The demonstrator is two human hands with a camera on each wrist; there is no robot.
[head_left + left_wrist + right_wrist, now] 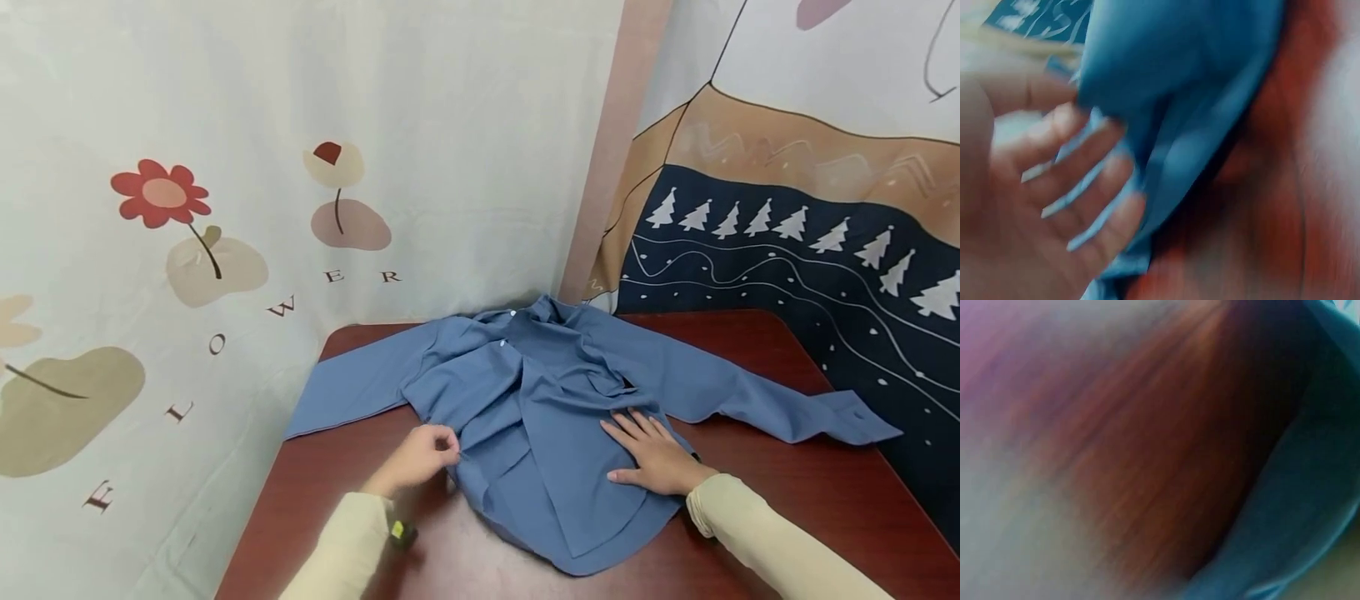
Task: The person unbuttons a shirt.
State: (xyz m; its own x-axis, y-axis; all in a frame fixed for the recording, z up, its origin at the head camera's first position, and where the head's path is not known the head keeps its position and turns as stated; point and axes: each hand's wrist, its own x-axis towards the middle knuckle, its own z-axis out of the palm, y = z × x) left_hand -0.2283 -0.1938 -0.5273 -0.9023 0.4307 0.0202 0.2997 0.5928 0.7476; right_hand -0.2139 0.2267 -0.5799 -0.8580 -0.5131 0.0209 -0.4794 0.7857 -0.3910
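Observation:
A blue long-sleeved shirt point(480, 383) lies spread on the table, its collar toward the wall and its curved hem toward me. Wrinkles cross the chest, and white buttons show near the collar. At the left edge of the shirt my left hand point(423, 454) pinches the fabric between thumb and index finger; in the left wrist view the cloth point(1166, 75) hangs from that pinch. My right hand point(656, 454) rests on the lower right of the shirt with fingers spread. The right wrist view is blurred and shows only cloth point(1285, 506) and tabletop.
The reddish-brown table point(315, 508) has rounded far corners. A pale printed curtain point(450, 125) stands behind it, with a dark tree-patterned one point(750, 275) on the right. The left sleeve reaches the table's left edge; the right cuff point(862, 417) hangs near the right edge.

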